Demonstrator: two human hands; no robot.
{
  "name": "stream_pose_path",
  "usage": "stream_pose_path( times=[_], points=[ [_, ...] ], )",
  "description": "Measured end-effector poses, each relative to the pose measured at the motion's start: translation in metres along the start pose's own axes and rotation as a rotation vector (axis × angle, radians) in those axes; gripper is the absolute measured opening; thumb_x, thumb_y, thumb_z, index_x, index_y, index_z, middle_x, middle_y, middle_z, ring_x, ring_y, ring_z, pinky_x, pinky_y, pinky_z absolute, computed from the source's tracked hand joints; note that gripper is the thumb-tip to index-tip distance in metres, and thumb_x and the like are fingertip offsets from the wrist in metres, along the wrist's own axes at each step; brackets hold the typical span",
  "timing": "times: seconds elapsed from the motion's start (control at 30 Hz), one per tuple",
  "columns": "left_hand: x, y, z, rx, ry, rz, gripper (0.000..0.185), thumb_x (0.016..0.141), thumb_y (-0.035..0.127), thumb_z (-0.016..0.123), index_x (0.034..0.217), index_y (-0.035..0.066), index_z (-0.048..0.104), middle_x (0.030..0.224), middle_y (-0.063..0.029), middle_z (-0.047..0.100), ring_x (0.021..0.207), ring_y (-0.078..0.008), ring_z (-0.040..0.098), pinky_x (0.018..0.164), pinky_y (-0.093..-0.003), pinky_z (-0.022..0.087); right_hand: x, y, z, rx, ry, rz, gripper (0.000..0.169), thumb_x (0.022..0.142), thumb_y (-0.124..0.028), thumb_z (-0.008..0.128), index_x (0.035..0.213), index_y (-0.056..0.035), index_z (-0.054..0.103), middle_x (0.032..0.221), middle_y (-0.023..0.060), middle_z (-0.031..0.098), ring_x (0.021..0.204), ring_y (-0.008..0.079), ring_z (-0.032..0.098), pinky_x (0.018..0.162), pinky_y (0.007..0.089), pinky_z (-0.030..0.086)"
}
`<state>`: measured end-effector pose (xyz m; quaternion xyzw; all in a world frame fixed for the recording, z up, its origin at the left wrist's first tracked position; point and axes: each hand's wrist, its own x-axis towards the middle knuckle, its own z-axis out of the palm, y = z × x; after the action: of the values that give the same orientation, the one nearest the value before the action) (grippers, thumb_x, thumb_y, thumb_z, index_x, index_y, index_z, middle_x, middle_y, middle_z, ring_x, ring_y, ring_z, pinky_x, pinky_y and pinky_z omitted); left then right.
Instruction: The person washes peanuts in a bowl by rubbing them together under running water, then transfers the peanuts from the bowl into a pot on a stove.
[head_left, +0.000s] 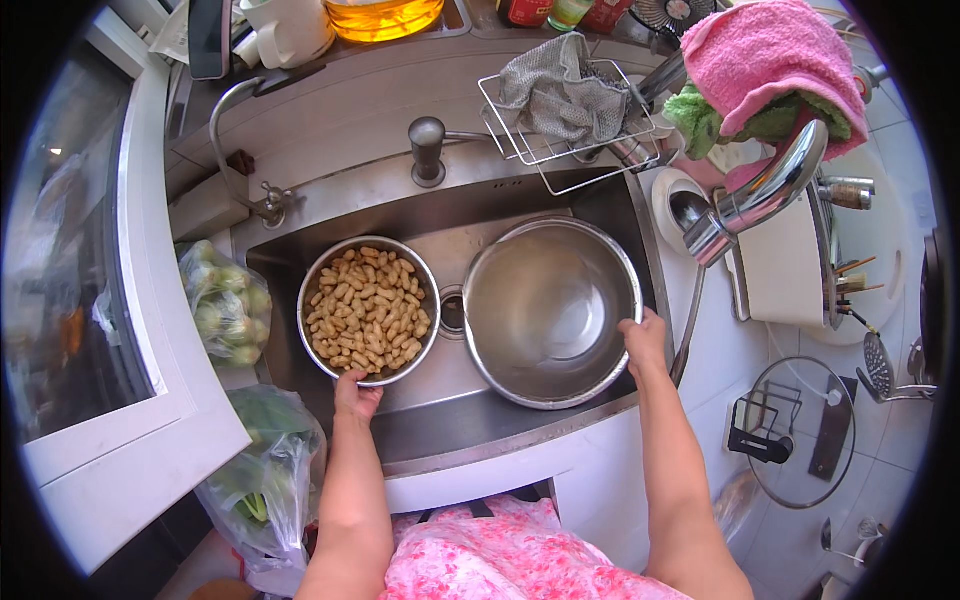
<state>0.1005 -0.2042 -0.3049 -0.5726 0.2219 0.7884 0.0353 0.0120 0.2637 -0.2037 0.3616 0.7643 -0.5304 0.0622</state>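
A steel bowl of unshelled peanuts (369, 309) is in the left part of the stainless-steel sink (439, 427). My left hand (358, 395) grips the near rim of that bowl. To its right, a larger steel basin (544, 315) holds what looks like cloudy water. My right hand (645, 341) holds this basin by its right rim. Between the two vessels, part of the sink drain (452, 313) shows. The undersides of both vessels are hidden.
A chrome faucet (780, 191) with a pink towel (776, 67) over it stands at right. A wire rack (555, 154) with a gray cloth overhangs the sink's back. Bagged vegetables (225, 304) sit left, beside an open window frame (142, 247). A glass lid (802, 431) is at right.
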Motion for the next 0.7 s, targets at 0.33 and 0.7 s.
stream_pose_path(
  times=[0.33, 0.7],
  points=[
    [-0.008, -0.007, 0.006, -0.048, -0.075, -0.009, 0.044, 0.069, -0.009, 0.048, 0.112, 0.002, 0.05, 0.109, -0.0083, 0.06, 0.088, -0.0224, 0.062, 0.065, -0.0296, 0.052, -0.081, -0.071, 0.006, -0.597, 0.322, -1.131, 0.06, 0.064, 0.009, 0.059, 0.123, -0.0022, 0.06, 0.07, 0.0115, 0.06, 0.058, 0.0254, 0.058, 0.056, 0.0353, 0.048],
    [-0.108, -0.028, 0.027, 0.009, -0.203, 0.089, 0.052, 0.072, -0.005, 0.048, 0.124, -0.003, 0.044, 0.121, -0.0147, 0.056, 0.107, -0.0302, 0.06, 0.084, -0.04, 0.056, -0.085, -0.08, -0.007, -0.379, 0.378, -1.129, 0.064, 0.066, 0.012, 0.052, 0.126, -0.0072, 0.059, 0.078, 0.0122, 0.064, 0.06, 0.0303, 0.057, 0.06, 0.038, 0.049]
  ],
)
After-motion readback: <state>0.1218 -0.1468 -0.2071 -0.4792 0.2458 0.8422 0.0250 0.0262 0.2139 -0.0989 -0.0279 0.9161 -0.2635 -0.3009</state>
